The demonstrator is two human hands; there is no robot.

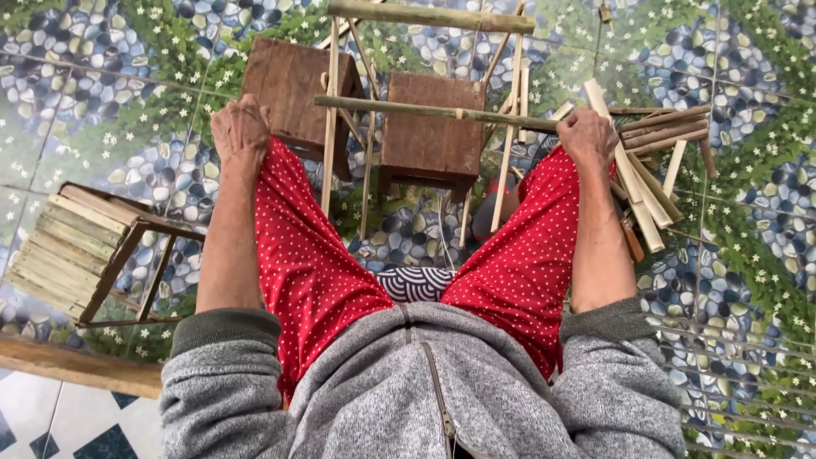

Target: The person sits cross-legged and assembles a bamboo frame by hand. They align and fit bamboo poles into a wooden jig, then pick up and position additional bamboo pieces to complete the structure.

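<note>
**Resting both hands on your knees before the bamboo frame**

Looking down from your head camera, you sit with both knees in red dotted trousers, and the bamboo frame stands on the floor between and just beyond them. Your left hand lies palm-down over your left knee, fingers curled together on the cloth, gripping nothing and just left of the frame's upright sticks. Your right hand sits on your right knee at the frame's right end; its fingers are bent close against the end of the frame's horizontal pole, but you cannot tell whether they clamp it or only touch it.

Behind the frame stand two brown wooden stools, side by side. Right of the frame, beside your right hand, lies a loose pile of cut bamboo sticks. Well left of the frame sits a small slatted bamboo stool on the pebble-patterned floor.
</note>
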